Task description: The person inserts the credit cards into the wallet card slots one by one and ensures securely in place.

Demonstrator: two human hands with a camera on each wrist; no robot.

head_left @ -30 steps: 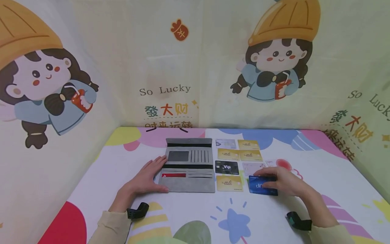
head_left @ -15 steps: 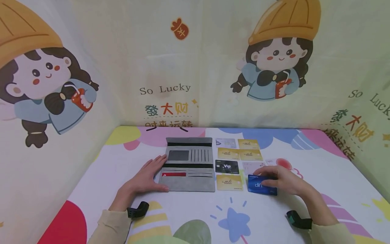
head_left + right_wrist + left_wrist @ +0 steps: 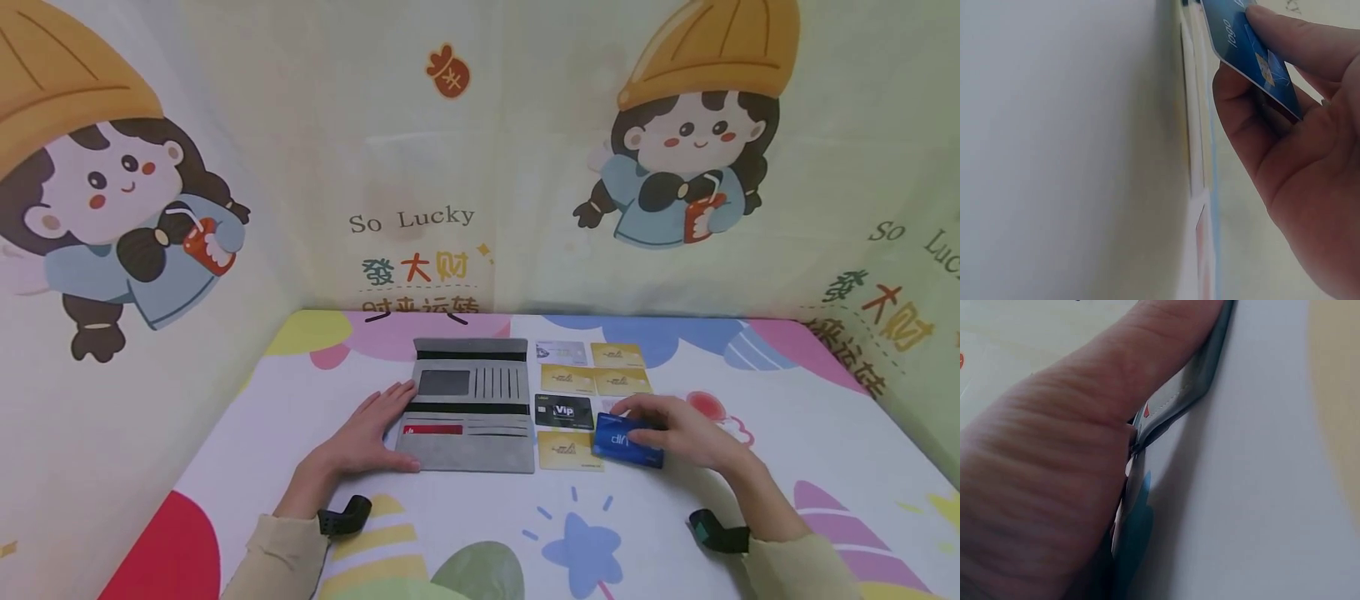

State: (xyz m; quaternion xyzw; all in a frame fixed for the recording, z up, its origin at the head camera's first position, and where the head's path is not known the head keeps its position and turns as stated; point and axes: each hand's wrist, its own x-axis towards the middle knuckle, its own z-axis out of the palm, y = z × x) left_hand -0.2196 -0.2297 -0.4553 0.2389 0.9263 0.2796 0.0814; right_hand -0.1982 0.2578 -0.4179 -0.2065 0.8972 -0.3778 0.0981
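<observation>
Blue card pinched between thumb and fingers of the right hand, raised just above the table beside the gold card, open grey wallet pressed flat at its left edge by the left hand, fingers extended.

The head view looks forward and down over the worktop, both hands low in the frame. The left wrist view sits very close to the grey wallet. The right wrist view, equally near, shares the blue card with the head view.
</observation>
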